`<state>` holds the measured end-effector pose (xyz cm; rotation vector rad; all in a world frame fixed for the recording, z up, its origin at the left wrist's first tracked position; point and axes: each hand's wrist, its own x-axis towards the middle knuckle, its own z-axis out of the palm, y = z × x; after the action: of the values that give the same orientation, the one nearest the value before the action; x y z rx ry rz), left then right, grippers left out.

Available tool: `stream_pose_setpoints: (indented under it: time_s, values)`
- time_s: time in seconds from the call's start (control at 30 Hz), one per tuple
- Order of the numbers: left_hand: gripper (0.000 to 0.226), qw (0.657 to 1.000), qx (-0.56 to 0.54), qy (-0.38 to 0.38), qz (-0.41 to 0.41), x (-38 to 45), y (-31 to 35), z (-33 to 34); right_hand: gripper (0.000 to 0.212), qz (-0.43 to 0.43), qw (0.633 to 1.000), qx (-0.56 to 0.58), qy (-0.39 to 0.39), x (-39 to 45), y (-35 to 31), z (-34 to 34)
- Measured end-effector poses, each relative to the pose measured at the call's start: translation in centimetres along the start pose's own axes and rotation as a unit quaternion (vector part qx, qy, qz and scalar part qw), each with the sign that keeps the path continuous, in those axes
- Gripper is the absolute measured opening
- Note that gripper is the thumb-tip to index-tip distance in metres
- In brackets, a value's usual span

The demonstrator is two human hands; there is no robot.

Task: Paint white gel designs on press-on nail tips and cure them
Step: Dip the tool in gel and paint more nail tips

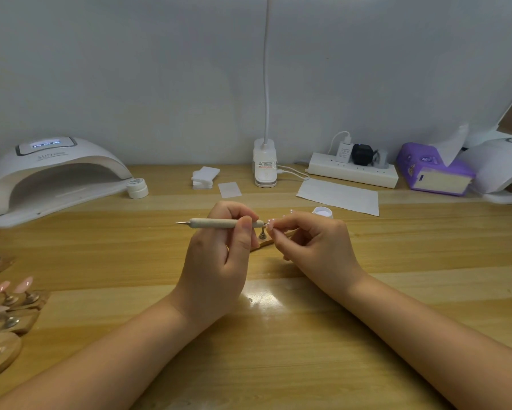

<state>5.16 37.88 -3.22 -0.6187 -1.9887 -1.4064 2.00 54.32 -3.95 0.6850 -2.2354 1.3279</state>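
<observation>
Now the left hand (219, 247) grips the dotting pen (216, 223) with curled fingers, its tip at a nail tip (271, 224) pinched by the right hand (314, 247) above the counter (278, 335), so painting seems underway; next needs steady dots.

Bare wooden table (278, 365) lies open between the forearms and near-right. Wooden nail stands (9, 309) crowd the near-left edge. A curing lamp (53, 179) blocks far left; a power strip (352, 171) and tissue box (432, 173) line far right.
</observation>
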Motion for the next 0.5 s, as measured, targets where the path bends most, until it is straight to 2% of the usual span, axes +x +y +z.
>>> stream_pose_setpoints:
  time_s: [0.17,0.5]
  values:
    - [0.014,1.000,0.004,-0.005,-0.016,-0.02,-0.16,0.04,0.009,0.002,1.000,0.004,0.000,0.00,0.09,0.01]
    - [0.017,1.000,0.006,-0.010,-0.014,0.03,-0.09,-0.03,0.011,0.001,1.000,0.003,-0.008,0.02,0.02,-0.08]
